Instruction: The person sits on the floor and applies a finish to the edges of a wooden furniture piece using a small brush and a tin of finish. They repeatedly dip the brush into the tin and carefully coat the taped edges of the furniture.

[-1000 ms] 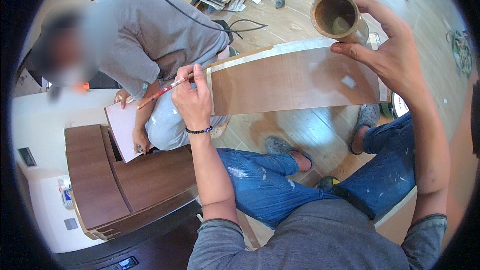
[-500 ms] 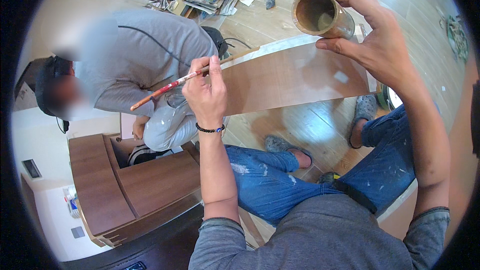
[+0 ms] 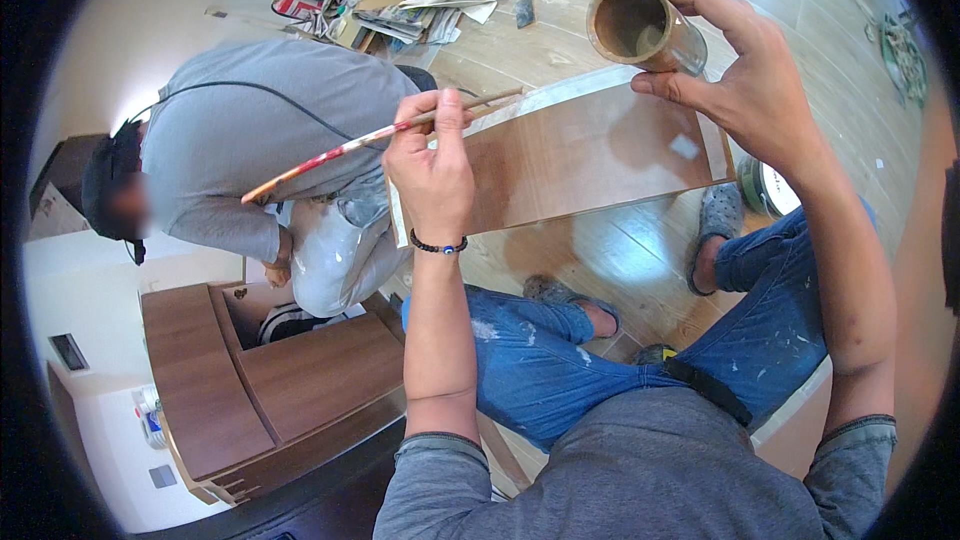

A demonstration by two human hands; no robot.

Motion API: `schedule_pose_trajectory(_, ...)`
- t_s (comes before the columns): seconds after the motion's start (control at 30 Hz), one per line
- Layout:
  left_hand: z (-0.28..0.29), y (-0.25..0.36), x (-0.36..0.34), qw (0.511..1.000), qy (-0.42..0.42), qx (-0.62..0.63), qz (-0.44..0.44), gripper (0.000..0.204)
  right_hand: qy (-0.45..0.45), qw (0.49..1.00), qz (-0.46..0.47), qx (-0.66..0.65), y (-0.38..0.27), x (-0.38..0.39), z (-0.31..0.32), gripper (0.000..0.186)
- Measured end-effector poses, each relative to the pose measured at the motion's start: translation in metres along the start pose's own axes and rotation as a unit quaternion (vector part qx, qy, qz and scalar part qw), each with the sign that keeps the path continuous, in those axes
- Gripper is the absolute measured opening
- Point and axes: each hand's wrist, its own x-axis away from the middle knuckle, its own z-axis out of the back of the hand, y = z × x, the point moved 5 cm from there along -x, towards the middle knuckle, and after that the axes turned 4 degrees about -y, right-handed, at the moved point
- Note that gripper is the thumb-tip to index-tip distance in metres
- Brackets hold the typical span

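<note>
Pinched in the fingers of my left hand is a slim paintbrush, its long handle stained red and orange. It slants from lower left to upper right; its bristles are hard to make out. My right hand grips a round, stained jar by its side, with the mouth tipped toward me. Some liquid or residue shows inside, too dark to tell. Below both hands lies a long brown wooden panel with a whitish strip along its far edge. Neither hand touches the panel.
At left a person in grey crouches beside a brown wooden cabinet. Papers and cardboard pile up by the far wall. A bucket stands at the panel's right end, and a tangled bundle lies on the floor at far right.
My left hand has moved slightly right and up with the paintbrush, which now lies at a changed slant. The right hand holds the jar almost where it was. The crouching person has shifted slightly.
</note>
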Motion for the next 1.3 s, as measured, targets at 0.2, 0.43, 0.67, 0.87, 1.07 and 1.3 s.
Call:
schedule_pose_trajectory(0.2,0.010,-0.038,-0.004,0.984,0.013,0.159,0.080,0.017,-0.006,0.999,-0.012,0.039,0.004,-0.001,0.001,0.062)
schedule_pose_trajectory(0.43,0.044,-0.066,-0.008,0.985,0.065,0.122,0.102,0.017,-0.006,1.000,0.002,-0.002,-0.002,-0.011,-0.001,0.061)
schedule_pose_trajectory(0.67,0.012,-0.050,-0.010,0.983,0.008,0.152,0.102,0.016,-0.020,1.000,0.000,0.024,-0.004,-0.017,-0.010,0.062)
schedule_pose_trajectory(0.87,0.047,-0.065,-0.014,0.980,0.076,0.147,0.107,0.017,-0.023,0.999,-0.009,0.022,-0.002,-0.019,-0.011,0.063)
schedule_pose_trajectory(1.07,0.017,-0.059,-0.013,0.966,0.019,0.221,0.134,0.015,-0.022,0.999,0.000,0.035,-0.005,-0.023,-0.012,0.063)
schedule_pose_trajectory(1.3,0.033,-0.075,-0.014,0.969,0.030,0.200,0.141,0.014,-0.023,0.998,-0.008,0.050,-0.003,-0.019,-0.010,0.061)
